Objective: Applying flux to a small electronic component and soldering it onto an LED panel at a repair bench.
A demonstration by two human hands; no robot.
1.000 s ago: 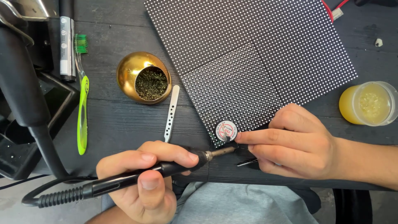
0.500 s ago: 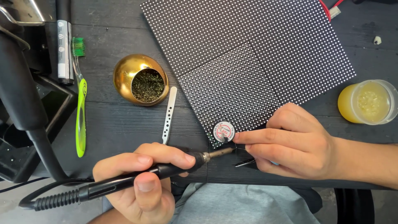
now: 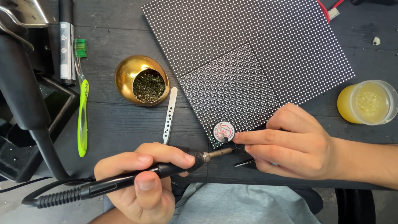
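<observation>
My left hand (image 3: pixel 141 182) grips a black soldering iron (image 3: pixel 166 169) at the table's near edge, with its metal tip (image 3: pixel 219 152) pointing right. The tip ends just below a small round solder spool (image 3: pixel 224 132), which lies on the near corner of a small dotted LED panel (image 3: pixel 230 89). That panel rests on a larger LED panel (image 3: pixel 257 49). My right hand (image 3: pixel 290 145) is pinched right beside the spool and holds a thin dark tool (image 3: pixel 243 162), whose point sticks out under the fingers.
A gold bowl of brass wool (image 3: pixel 141 81) sits left of the panels, with silver tweezers (image 3: pixel 169 114) beside it. A green toothbrush (image 3: pixel 83 112) and a black stand (image 3: pixel 25 95) lie further left. A yellow jar (image 3: pixel 365 101) stands at the right.
</observation>
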